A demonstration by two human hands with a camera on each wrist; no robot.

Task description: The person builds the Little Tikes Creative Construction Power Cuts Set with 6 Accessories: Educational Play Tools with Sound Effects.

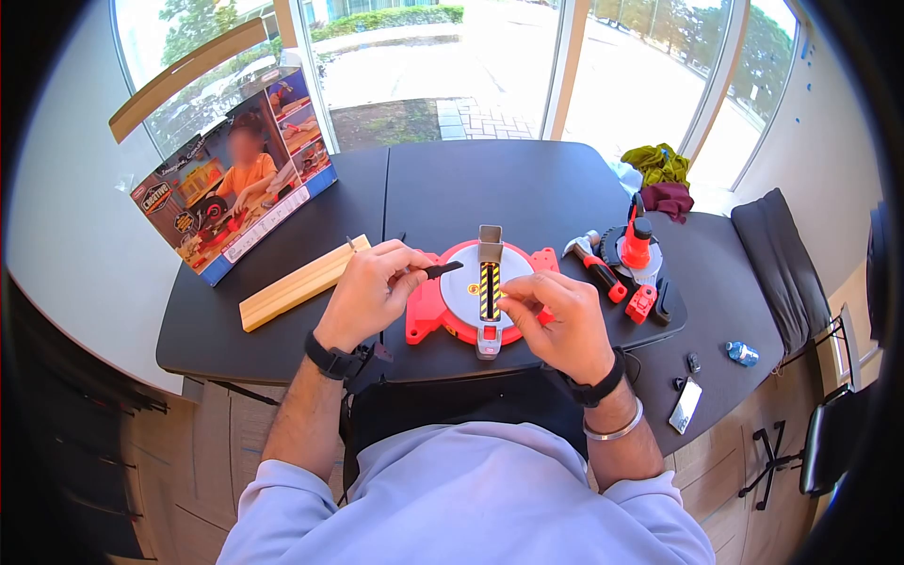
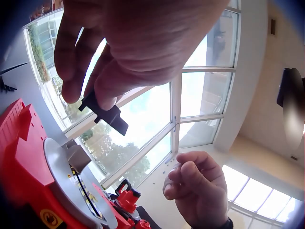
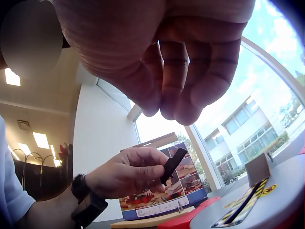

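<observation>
My left hand (image 1: 381, 287) pinches a small black notched plastic piece (image 1: 444, 269) between thumb and fingertips, left of the saw base's slot. The left wrist view shows the notched edge of this black piece (image 2: 106, 114) below the fingers. My right hand (image 1: 563, 315) hovers over the right side of the base, thumb and fingers curled toward each other, with nothing visible between them. Below both hands is a red toy miter saw base (image 1: 426, 314) with a round grey turntable (image 1: 460, 282). A yellow-and-black striped slot (image 1: 484, 291) crosses it, with a grey upright bracket (image 1: 490, 243) at its far end.
A wooden block (image 1: 306, 282) lies left of the base, before a large toy box (image 1: 235, 179). To the right are a toy hammer (image 1: 593, 264) and a red-and-black toy saw head (image 1: 637, 247). A phone (image 1: 686, 406) and a blue bottle (image 1: 742, 353) lie farther right.
</observation>
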